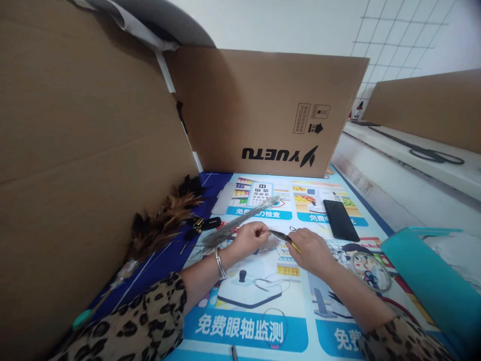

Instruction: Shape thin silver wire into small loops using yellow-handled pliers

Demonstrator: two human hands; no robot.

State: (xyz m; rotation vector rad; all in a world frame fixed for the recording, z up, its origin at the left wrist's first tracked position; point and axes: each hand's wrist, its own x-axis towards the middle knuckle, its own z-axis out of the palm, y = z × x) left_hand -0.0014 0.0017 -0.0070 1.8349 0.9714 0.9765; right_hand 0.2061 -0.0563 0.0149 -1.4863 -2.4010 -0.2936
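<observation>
My left hand (251, 239) is closed in a pinch on a thin metal wire, just in front of a bundle of thin metal wires (240, 220) that lies slanting on the printed poster (255, 321). My right hand (311, 249) is wrapped round a pair of pliers (281, 235) with a yellow grip; the plier tips meet the wire at my left fingertips. A bent wire piece (267, 284) lies on the poster below my hands. I wear a silver bangle (220, 264) on the left wrist.
Brown cardboard walls stand at the left (75, 165) and at the back (263, 110). A feather duster (165, 220) and black keys (201, 224) lie at the left. A black phone (340, 219) lies at the right, a teal box (432, 281) further right.
</observation>
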